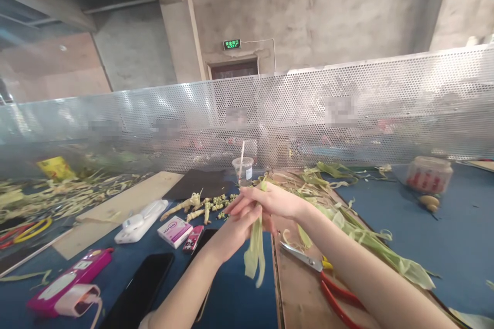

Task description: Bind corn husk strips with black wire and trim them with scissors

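Both my hands meet above the middle of the table and hold a pale green leaf strip (255, 249) that hangs down between them. My right hand (270, 200) is on top, its fingers pinched on the strip's upper end. Just below it, my left hand (231, 229) closes its fingers round the same strip. Red-handled scissors (326, 280) lie on the wooden board (297, 293) under my right forearm. A row of small woven leaf pieces (200, 206) lies beyond my hands.
Long green leaves (370, 239) are piled at the right. A plastic cup with a straw (243, 169) stands at the back. A black phone (141, 290), a pink case (67, 285), a small pink box (175, 230) and a white case (141, 221) lie at the left. A perforated metal screen (347, 113) borders the table.
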The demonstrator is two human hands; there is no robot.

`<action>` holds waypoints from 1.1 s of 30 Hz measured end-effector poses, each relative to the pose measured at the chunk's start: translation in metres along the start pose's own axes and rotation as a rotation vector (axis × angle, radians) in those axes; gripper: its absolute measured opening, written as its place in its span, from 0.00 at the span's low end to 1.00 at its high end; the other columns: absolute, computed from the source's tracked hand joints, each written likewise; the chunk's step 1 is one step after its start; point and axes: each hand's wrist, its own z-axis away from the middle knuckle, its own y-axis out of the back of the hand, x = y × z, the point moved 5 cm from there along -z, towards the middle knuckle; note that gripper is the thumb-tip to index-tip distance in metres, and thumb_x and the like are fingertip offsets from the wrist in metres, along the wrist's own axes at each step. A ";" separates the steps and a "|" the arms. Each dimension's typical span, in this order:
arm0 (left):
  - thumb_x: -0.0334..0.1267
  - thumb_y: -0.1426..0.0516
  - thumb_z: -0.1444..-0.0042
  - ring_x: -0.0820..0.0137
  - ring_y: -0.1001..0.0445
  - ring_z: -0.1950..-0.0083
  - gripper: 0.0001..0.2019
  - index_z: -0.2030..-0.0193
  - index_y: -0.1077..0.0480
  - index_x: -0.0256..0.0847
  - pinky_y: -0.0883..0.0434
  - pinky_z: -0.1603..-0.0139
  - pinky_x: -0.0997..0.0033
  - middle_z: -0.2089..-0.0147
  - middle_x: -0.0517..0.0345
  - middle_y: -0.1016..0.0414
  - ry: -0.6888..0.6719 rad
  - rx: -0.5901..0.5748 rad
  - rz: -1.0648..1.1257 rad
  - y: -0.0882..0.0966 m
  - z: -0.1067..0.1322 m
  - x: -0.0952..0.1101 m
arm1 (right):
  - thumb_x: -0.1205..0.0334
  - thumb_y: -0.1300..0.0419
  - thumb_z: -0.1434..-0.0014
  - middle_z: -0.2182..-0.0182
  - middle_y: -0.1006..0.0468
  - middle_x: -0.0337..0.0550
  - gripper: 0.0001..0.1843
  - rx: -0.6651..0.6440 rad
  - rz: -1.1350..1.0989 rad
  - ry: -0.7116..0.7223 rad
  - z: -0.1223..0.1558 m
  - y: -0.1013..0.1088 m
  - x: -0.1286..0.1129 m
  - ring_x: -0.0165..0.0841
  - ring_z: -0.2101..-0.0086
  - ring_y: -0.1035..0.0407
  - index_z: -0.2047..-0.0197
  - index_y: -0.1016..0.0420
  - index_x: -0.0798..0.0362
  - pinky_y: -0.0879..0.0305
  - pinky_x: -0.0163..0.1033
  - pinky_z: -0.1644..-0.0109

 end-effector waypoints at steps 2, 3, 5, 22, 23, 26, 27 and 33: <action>0.41 0.48 0.42 0.67 0.29 0.66 0.11 0.67 0.30 0.37 0.34 0.62 0.67 0.71 0.54 0.29 0.014 -0.038 -0.007 0.003 -0.003 0.003 | 0.48 0.57 0.38 0.52 0.28 0.46 0.26 0.022 0.006 0.006 -0.001 -0.002 -0.005 0.20 0.82 0.34 0.61 0.22 0.55 0.43 0.24 0.88; 0.41 0.49 0.42 0.67 0.29 0.66 0.12 0.68 0.30 0.36 0.34 0.61 0.67 0.71 0.53 0.29 0.034 -0.063 -0.018 0.004 -0.003 0.004 | 0.48 0.56 0.38 0.51 0.28 0.46 0.26 0.038 0.017 0.014 -0.001 -0.003 -0.007 0.21 0.81 0.33 0.61 0.22 0.56 0.42 0.24 0.88; 0.42 0.48 0.42 0.67 0.29 0.67 0.13 0.71 0.31 0.36 0.33 0.62 0.65 0.73 0.54 0.31 0.060 -0.085 -0.036 0.006 -0.004 0.005 | 0.48 0.56 0.38 0.52 0.28 0.46 0.26 0.044 0.014 0.014 -0.002 -0.007 -0.009 0.21 0.80 0.32 0.61 0.22 0.56 0.41 0.23 0.87; 0.44 0.50 0.41 0.81 0.52 0.83 0.13 0.74 0.40 0.38 0.49 0.81 0.78 0.81 0.69 0.53 -0.131 0.184 0.048 0.025 0.004 0.025 | 0.39 0.45 0.49 0.60 0.28 0.48 0.37 -0.034 0.095 0.184 -0.004 0.000 -0.007 0.30 0.64 0.33 0.44 0.38 0.58 0.36 0.35 0.62; 0.44 0.49 0.41 0.81 0.53 0.83 0.14 0.74 0.40 0.38 0.49 0.81 0.79 0.81 0.69 0.53 -0.158 0.239 0.050 0.032 0.003 0.027 | 0.40 0.43 0.51 0.64 0.28 0.44 0.35 -0.053 0.184 0.131 -0.005 0.002 0.001 0.29 0.67 0.35 0.47 0.36 0.57 0.38 0.34 0.64; 0.44 0.48 0.42 0.81 0.54 0.83 0.13 0.74 0.40 0.38 0.49 0.81 0.80 0.82 0.70 0.55 -0.213 0.312 0.068 0.046 -0.001 0.029 | 0.42 0.39 0.54 0.75 0.34 0.35 0.28 -0.099 0.418 -0.046 -0.012 0.000 0.027 0.25 0.75 0.43 0.58 0.29 0.55 0.46 0.32 0.72; 0.44 0.48 0.42 0.81 0.54 0.83 0.13 0.74 0.40 0.38 0.48 0.82 0.80 0.82 0.70 0.56 -0.228 0.319 0.076 0.049 -0.001 0.028 | 0.42 0.38 0.55 0.78 0.36 0.33 0.25 -0.109 0.437 -0.077 -0.015 -0.005 0.035 0.24 0.77 0.45 0.62 0.28 0.55 0.48 0.32 0.73; 0.44 0.48 0.43 0.81 0.53 0.84 0.13 0.74 0.39 0.38 0.48 0.82 0.80 0.82 0.70 0.55 -0.245 0.320 0.077 0.047 -0.002 0.024 | 0.55 0.31 0.63 0.70 0.30 0.38 0.18 0.192 0.117 0.078 -0.036 -0.035 0.065 0.31 0.67 0.38 0.69 0.28 0.54 0.42 0.34 0.64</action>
